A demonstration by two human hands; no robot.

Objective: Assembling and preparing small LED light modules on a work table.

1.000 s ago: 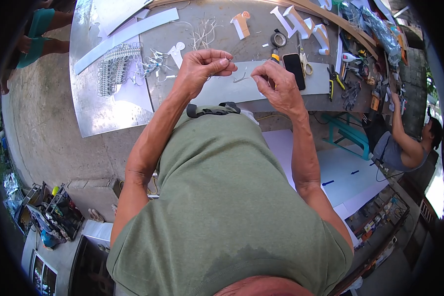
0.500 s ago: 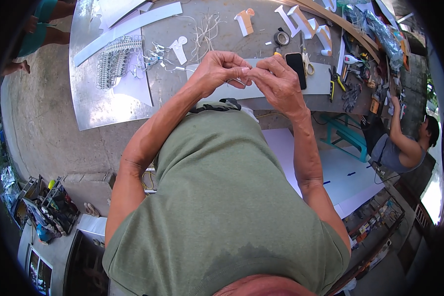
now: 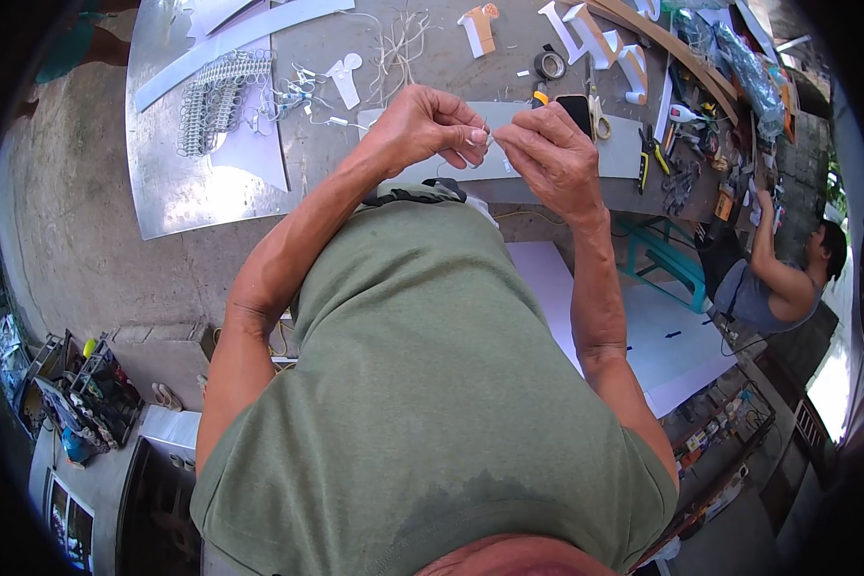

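Both hands are raised over the near edge of the metal table, fingertips close together. My left hand [image 3: 427, 127] pinches a thin wire [image 3: 490, 136] between thumb and forefinger. My right hand [image 3: 553, 158] is closed in a pinch on the same fine wire from the other side; its exact ends are too small to make out. Below the hands lies a long pale strip [image 3: 605, 158]. A black phone [image 3: 575, 110] is partly hidden behind my right hand, with scissors [image 3: 599, 120] beside it. Loose white wires [image 3: 398, 48] lie farther off.
White letter-shaped pieces [image 3: 344, 79] and orange-white ones [image 3: 478, 31] lie on the table [image 3: 187, 202], with wired light modules [image 3: 211, 101] at left. Black tape [image 3: 550, 63], yellow-handled pliers [image 3: 645, 163] and a teal stool [image 3: 667, 259] are rightward. Another person [image 3: 778, 274] works at far right.
My hands have drawn slightly apart, showing the thin wire between their fingertips. My right hand now covers more of the phone. The whole view has shifted a little.
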